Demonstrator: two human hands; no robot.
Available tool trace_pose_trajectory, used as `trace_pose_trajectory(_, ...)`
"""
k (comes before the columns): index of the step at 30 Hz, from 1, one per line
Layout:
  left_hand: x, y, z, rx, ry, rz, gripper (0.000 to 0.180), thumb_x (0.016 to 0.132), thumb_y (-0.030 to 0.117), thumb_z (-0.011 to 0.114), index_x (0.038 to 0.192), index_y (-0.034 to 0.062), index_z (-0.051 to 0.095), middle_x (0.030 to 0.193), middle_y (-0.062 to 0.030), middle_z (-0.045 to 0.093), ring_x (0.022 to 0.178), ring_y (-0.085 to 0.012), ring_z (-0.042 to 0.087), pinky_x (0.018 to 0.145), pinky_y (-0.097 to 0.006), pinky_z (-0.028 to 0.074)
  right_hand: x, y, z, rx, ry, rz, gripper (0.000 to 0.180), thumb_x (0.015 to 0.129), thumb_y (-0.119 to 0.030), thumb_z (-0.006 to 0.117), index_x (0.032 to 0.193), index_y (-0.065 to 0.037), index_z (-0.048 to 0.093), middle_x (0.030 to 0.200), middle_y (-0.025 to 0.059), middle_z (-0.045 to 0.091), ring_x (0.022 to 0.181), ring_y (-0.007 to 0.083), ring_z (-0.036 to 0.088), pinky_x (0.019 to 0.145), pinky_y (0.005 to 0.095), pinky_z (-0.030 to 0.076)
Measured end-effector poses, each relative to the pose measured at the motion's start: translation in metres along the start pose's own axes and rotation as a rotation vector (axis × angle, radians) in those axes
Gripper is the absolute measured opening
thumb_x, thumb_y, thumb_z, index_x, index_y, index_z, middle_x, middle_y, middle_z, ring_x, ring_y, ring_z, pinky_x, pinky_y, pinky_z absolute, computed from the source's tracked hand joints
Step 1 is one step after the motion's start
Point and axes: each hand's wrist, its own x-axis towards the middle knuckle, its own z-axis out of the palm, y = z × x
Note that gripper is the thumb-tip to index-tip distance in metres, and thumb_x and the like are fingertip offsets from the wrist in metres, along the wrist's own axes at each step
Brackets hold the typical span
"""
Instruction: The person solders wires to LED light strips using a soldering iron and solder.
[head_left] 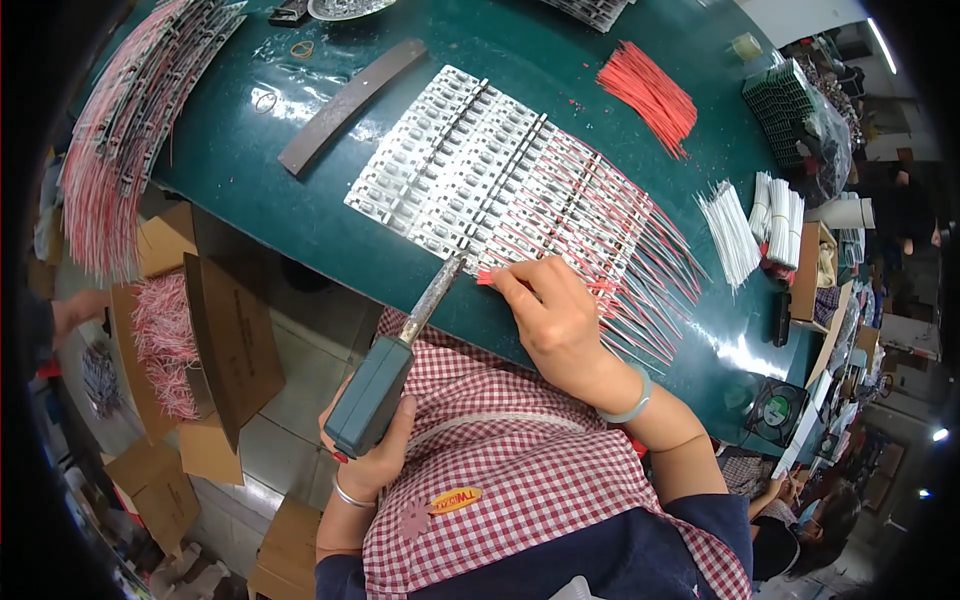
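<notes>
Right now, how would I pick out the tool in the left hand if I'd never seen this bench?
Start at the dark green table and find its near edge. The soldering iron crosses it: teal handle in the left hand, crusted grey tip aimed at the metal strips. Nothing else nearby has a handle.

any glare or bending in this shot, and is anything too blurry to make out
Head view: overhead light glares white on the green table, most beside the dark flat bar and at its right rim; fisheye bends the table edge and blackens the corners; the left hand with the soldering iron and the right hand are sharp; far-right clutter is smeared.
</notes>
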Motion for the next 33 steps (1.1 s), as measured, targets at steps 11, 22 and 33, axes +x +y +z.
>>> trace_pose_trajectory(11,0.001,0.005,0.000,0.073,-0.103,0.039,0.019,0.074,0.000,0.073,0.091,-0.0052,0.067,0.086,-0.0144,0.066,0.072,-0.0245,0.067,0.064,-0.031,0.053,-0.002,-0.003,0.001,-0.041,-0.008,-0.021,0.034,0.066,0.006,0.064,0.100,0.001,0.067,0.086,0.0093,0.062,0.072,0.0237,0.057,0.059,0.0337,0.048)
trace_pose_trajectory(22,-0.001,-0.001,-0.003,0.123,-0.137,0.048,0.021,0.074,0.001,0.074,0.092,-0.0056,0.066,0.086,-0.0147,0.065,0.070,-0.0249,0.065,0.062,-0.031,0.052,0.000,-0.003,0.002,-0.066,-0.014,-0.038,0.031,0.069,0.001,0.064,0.100,0.003,0.066,0.088,0.0098,0.060,0.075,0.0236,0.056,0.060,0.0335,0.048)
trace_pose_trajectory(33,0.011,0.012,-0.010,-0.165,0.085,-0.081,0.035,0.081,0.002,0.074,0.114,-0.0032,0.064,0.103,-0.0094,0.067,0.071,-0.0110,0.059,0.060,-0.023,0.047,0.002,-0.005,-0.001,-0.057,-0.020,-0.017,0.033,0.067,0.002,0.063,0.101,0.002,0.067,0.087,0.0097,0.061,0.072,0.0243,0.058,0.058,0.0333,0.048)
